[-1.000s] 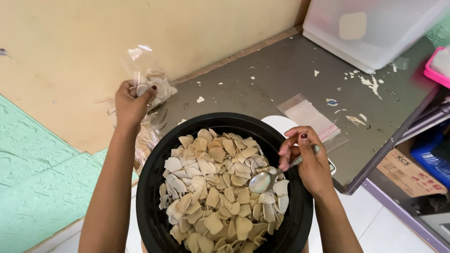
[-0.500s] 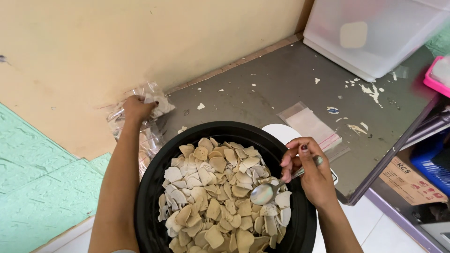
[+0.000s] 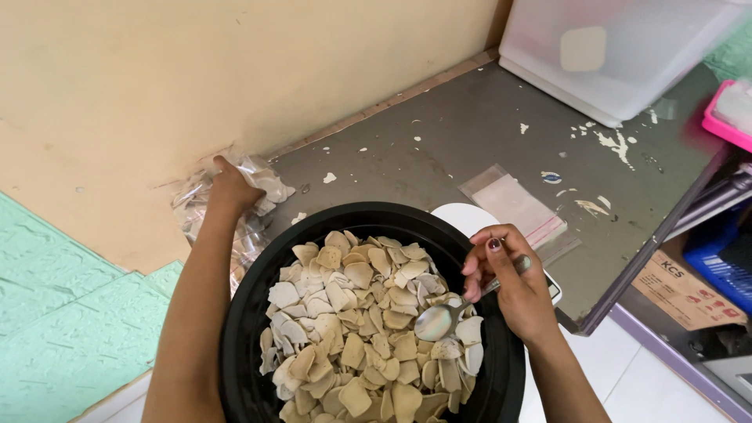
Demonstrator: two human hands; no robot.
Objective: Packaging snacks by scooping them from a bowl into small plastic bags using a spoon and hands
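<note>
Nearest: black bowl (image 3: pixel 251 313), heaped with pale beige chips (image 3: pixel 360 329). Right hand (image 3: pixel 513 286) bent over bowl rim, fingers pinched on spoon (image 3: pixel 446 313) handle, spoon bowl resting on chips. Left hand (image 3: pixel 231 188) stretched past bowl to wall, fingers closed on clear filled bag (image 3: pixel 266 180) lying on grey tabletop (image 3: pixel 439 149). Beyond: flat empty clear bag (image 3: pixel 509 200) with red strip, right of centre. Farthest: white bin (image 3: pixel 619 55); pink tray (image 3: pixel 728 113) at right edge.
</note>
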